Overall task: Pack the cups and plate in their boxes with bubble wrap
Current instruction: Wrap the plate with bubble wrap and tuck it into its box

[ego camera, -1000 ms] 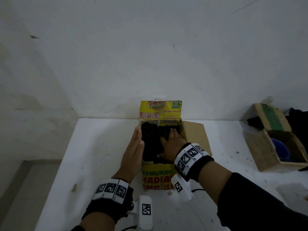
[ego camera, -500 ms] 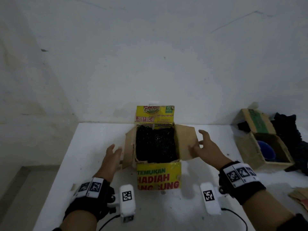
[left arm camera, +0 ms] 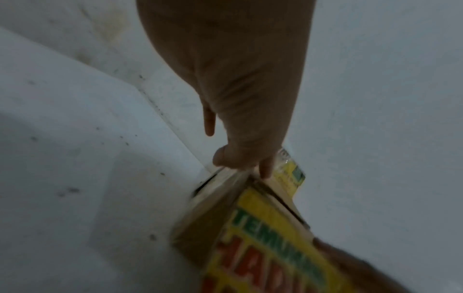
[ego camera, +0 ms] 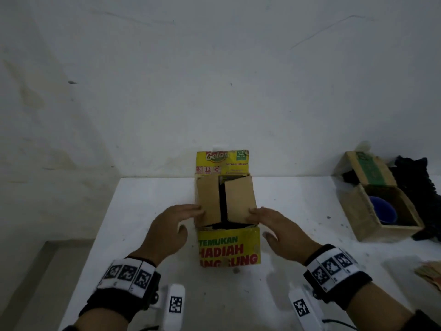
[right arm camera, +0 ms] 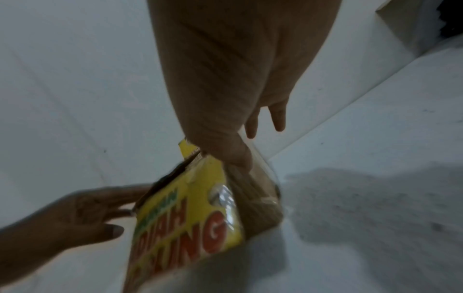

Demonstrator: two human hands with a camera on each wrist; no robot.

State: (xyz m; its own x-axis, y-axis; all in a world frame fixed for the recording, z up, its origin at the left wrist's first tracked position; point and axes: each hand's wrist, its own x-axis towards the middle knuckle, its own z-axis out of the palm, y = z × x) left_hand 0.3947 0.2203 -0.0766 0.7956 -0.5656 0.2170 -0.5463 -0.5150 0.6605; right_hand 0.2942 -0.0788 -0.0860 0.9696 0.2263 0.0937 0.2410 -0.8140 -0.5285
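So right in front of me my left hand [ego camera: 167,231] and right hand [ego camera: 281,232] sit on either side of the yellow box [ego camera: 229,247], which stands upright near the middle of the white table [ego camera: 143,199]. Fingers on both hands are straight and held close together, fingertips pushing the two brown side flaps [ego camera: 207,201] inward from the outside, nothing pinched. The wrist views back that up, though they're blurry.

The thing that matters: the flaps fold toward each other across the box, left flap from my left, right flap [ego camera: 239,201] from my right, and there's a dark gap between them running away from me. Black bubble wrap [ego camera: 223,206] shows through it, so I reckon the packed item is under there, can't see it though. Both hands are equally near. The back flap [ego camera: 223,161] stands up behind and the front one hangs down; my guess is those fold over next.

Further off to the right is a brown box [ego camera: 381,211] with a blue cup [ego camera: 384,213] in it, open, plus dark stuff [ego camera: 415,182] behind it. Nothing's blocking the flaps.
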